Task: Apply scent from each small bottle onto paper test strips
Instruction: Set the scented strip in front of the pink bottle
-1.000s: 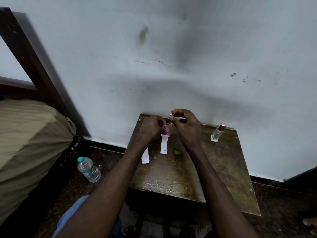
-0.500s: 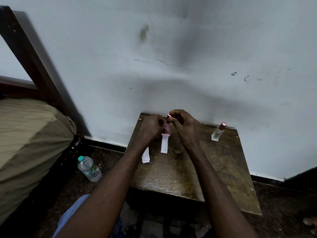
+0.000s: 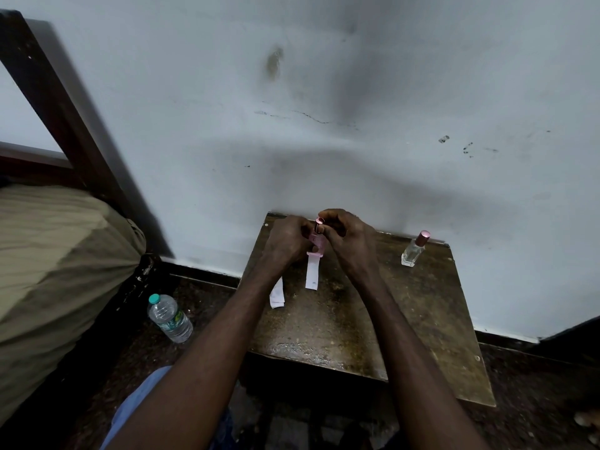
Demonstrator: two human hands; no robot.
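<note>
Head view, looking down at a worn brown counter [image 3: 357, 319] pushed against a scuffed pale wall [image 3: 324, 92]. Both hands meet at the counter's far edge. I read the left hand [image 3: 285, 241] as wrapped round a small pink bottle [image 3: 317, 244], fingers [image 3: 303, 229] curled on its left side, holding it upright. The right hand [image 3: 349, 246] is just beside it; its thumb and forefinger pinch a pink cap [image 3: 319, 221] at the top of the bottle, the other fingers curled loosely behind. I cannot tell whether the cap is seated on the neck or only touching it. The bottle's base is at the far end of a white paper strip [image 3: 312, 275], which lies flat on the counter and runs toward me; whether the base rests on the strip or hangs just above it is not clear from here. A second white strip [image 3: 277, 295] lies to the left of the first, partly hidden by the left forearm. A clear bottle [image 3: 413, 251] with a pink cap on stands upright near the counter's far right corner, well apart from the hands. On the dark floor [image 3: 207, 303] left of the counter a plastic water bottle [image 3: 170, 318] lies tilted, beside a bed [image 3: 48, 271] covered in olive cloth.
</note>
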